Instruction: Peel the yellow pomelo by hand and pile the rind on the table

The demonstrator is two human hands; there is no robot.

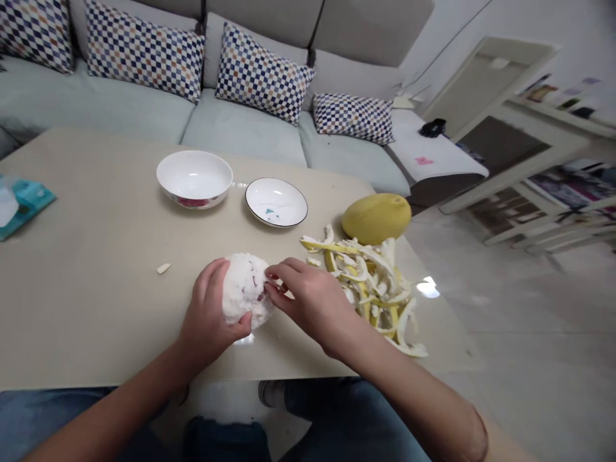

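Observation:
A peeled pomelo (243,289), white with pith and showing a little pink flesh, rests on the beige table (96,269) near its front edge. My left hand (209,317) wraps round its left side, thumb underneath. My right hand (308,295) presses its fingertips against the fruit's right side, pinched at the pith. A pile of yellow and white peel strips (373,289) lies just right of my right hand. Behind the pile sits a whole yellow pomelo (376,218).
A white bowl (194,178) and a small white dish (276,202) stand at the table's far side. One scrap of peel (163,268) lies left of my hands. A teal tissue pack (22,202) is at the left edge. Behind is a sofa with checkered cushions (262,74).

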